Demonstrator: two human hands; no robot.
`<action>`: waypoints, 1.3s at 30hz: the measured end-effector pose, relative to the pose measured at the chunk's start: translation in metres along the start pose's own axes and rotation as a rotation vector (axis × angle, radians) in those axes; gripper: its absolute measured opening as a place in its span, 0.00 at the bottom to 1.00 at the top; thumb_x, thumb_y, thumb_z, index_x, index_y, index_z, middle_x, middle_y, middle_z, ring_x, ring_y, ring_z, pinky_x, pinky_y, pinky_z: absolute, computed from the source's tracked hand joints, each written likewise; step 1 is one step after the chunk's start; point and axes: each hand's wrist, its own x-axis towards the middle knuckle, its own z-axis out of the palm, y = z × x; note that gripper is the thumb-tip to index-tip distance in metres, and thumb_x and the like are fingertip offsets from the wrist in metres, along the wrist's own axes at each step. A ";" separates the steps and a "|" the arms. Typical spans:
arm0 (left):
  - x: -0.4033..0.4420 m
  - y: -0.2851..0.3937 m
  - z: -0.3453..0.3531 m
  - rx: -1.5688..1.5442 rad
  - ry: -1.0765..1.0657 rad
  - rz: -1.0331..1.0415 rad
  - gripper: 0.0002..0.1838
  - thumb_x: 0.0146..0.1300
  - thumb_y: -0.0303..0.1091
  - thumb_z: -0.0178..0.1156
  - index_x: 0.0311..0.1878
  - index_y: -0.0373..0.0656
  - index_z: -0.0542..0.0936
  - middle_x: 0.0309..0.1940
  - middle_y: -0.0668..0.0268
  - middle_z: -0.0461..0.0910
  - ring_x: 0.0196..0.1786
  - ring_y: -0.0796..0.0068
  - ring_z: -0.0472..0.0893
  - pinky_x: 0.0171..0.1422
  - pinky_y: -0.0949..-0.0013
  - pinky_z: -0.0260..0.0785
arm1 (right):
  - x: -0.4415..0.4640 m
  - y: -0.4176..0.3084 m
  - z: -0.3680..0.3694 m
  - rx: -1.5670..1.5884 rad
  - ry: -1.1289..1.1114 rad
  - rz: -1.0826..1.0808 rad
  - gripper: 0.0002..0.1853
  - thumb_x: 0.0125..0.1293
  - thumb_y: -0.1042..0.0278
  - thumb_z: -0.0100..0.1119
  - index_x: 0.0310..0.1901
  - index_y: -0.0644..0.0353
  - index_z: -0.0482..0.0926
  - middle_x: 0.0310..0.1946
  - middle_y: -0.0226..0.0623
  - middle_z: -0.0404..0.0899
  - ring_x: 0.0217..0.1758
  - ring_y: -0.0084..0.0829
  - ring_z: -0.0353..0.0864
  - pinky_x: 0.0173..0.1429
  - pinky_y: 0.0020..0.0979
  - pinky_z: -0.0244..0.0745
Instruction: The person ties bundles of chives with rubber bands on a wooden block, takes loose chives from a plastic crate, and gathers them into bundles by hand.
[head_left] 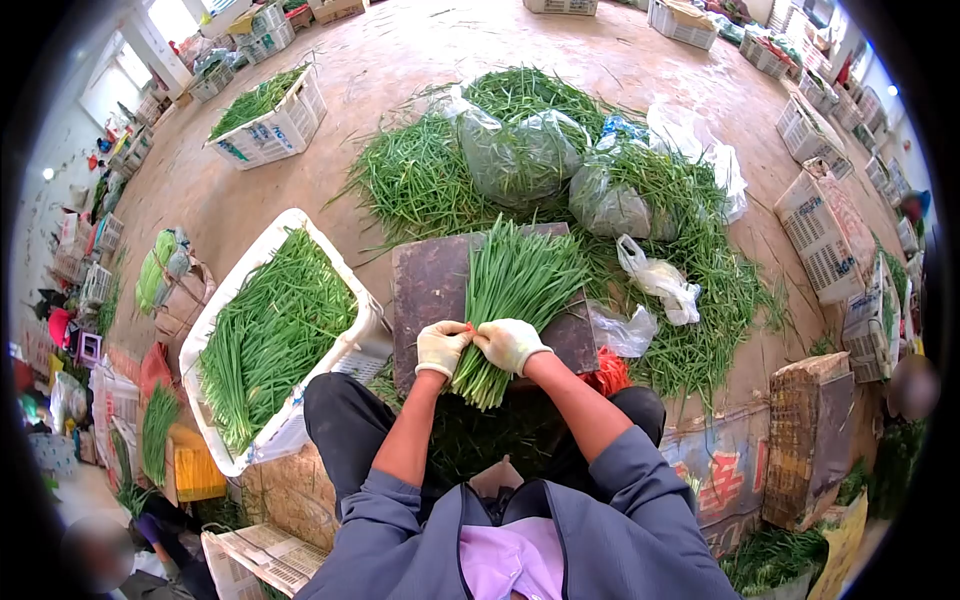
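A bunch of green chives [520, 275] lies on a dark square board [425, 275] in front of me, leaf tips fanned away and pale stem ends toward me. My left hand [443, 348], in a white glove, is closed at the left side of the stems with a bit of red tie [470, 328] at its fingertips. From the other side my right hand [510, 345], gloved too, has its fingers closed round the stems. The two hands nearly meet. Beside the board's right near corner is a bundle of red ties [607, 373].
A white crate [372, 330] of chives stands at my left. Beyond the board are heaped loose chives [415, 180], with clear plastic bags [525, 155] among them. Another filled crate [268, 140] stands farther left. Stacked crates [825, 235] line the right; a co-worker's arm [155, 540] shows lower left.
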 end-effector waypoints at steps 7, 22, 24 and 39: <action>-0.004 0.004 0.001 0.090 0.047 0.067 0.05 0.56 0.24 0.73 0.36 0.36 0.87 0.32 0.64 0.88 0.34 0.81 0.82 0.44 0.74 0.76 | 0.000 0.001 0.001 0.009 0.028 -0.013 0.18 0.69 0.50 0.53 0.37 0.55 0.85 0.36 0.46 0.85 0.42 0.50 0.84 0.48 0.48 0.79; -0.003 0.000 -0.009 0.203 -0.134 0.187 0.07 0.59 0.26 0.68 0.40 0.36 0.86 0.39 0.62 0.87 0.42 0.76 0.84 0.51 0.72 0.75 | 0.002 0.002 0.005 0.009 0.058 0.001 0.17 0.69 0.52 0.54 0.37 0.55 0.85 0.34 0.45 0.85 0.40 0.50 0.84 0.46 0.47 0.79; -0.002 -0.001 -0.017 0.123 -0.200 0.130 0.12 0.64 0.33 0.64 0.45 0.35 0.85 0.40 0.63 0.86 0.45 0.78 0.82 0.54 0.71 0.73 | 0.002 0.001 0.007 0.052 0.115 -0.019 0.17 0.69 0.51 0.54 0.38 0.56 0.85 0.35 0.47 0.85 0.41 0.51 0.84 0.46 0.48 0.78; -0.005 0.008 0.008 0.052 0.068 -0.024 0.12 0.59 0.37 0.69 0.41 0.39 0.88 0.36 0.63 0.87 0.40 0.74 0.83 0.51 0.69 0.75 | 0.005 0.000 0.012 0.070 0.180 -0.069 0.15 0.67 0.54 0.56 0.39 0.55 0.86 0.34 0.49 0.84 0.41 0.52 0.84 0.45 0.49 0.78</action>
